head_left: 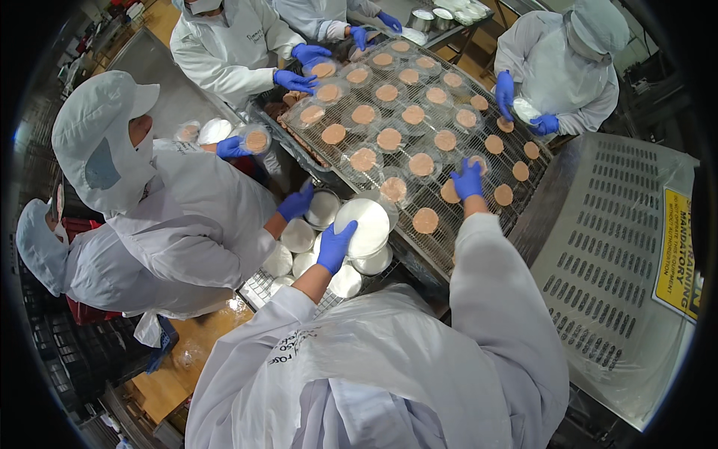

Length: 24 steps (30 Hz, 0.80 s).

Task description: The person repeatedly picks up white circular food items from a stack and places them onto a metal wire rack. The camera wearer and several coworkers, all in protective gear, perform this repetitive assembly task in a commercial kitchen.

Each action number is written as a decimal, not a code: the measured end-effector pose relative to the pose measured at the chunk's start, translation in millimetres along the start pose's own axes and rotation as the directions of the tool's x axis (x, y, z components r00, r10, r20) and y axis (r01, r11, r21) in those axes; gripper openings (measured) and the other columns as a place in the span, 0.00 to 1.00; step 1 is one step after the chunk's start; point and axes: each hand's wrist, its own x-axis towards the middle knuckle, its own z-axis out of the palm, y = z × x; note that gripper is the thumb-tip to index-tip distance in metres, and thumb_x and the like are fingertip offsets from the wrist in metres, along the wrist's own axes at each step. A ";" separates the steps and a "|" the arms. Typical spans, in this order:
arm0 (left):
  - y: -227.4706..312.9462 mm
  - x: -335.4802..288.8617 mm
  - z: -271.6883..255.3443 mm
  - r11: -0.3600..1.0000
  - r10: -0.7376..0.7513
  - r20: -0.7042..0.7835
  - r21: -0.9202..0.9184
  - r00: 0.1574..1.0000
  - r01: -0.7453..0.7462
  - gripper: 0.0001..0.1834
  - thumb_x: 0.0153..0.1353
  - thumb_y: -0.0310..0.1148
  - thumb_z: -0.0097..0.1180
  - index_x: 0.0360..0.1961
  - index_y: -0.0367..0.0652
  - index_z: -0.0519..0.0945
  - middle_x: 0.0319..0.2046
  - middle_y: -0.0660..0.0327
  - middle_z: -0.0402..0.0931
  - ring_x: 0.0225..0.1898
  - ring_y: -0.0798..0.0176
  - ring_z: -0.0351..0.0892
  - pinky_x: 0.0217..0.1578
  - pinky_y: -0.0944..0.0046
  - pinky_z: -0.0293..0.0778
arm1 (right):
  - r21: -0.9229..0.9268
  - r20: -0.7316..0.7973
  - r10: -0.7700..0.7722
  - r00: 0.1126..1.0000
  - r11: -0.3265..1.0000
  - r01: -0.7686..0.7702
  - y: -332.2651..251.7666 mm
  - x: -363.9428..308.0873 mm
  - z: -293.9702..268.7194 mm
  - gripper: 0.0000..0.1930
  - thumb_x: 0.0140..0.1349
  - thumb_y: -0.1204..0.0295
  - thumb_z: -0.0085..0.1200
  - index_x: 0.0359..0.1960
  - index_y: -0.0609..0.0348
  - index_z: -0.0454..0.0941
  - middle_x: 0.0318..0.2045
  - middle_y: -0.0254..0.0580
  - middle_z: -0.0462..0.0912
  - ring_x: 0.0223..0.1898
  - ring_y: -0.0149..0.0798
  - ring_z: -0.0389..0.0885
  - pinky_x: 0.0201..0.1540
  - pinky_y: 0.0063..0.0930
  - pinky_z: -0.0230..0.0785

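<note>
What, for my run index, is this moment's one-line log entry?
left hand: holding white round sheets | right hand: at patty | surface: wire-mesh conveyor

Bright indoor light, fisheye-bent edges, black corners

Matt patties (425,220), mtl mesh belt (443,245)

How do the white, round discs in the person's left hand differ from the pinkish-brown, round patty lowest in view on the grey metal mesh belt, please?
The white, round discs are pale and plain, while the pinkish-brown, round patty is darker. The discs look wider than the patty. The blue-gloved left hand holds the discs, whereas the patty lies untouched on the grey metal mesh belt. Both are round.
</note>
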 end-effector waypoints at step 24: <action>27.1 19.4 -8.9 0.993 0.095 -0.067 0.077 0.993 -0.089 0.24 0.58 0.39 0.58 0.50 0.31 0.73 0.41 0.54 0.78 0.40 0.63 0.78 0.42 0.65 0.74 | 0.515 0.288 -0.173 0.942 0.857 0.000 -225.8 -81.1 -44.8 0.16 0.58 0.61 0.52 0.37 0.62 0.77 0.30 0.55 0.80 0.33 0.50 0.79 0.38 0.39 0.70</action>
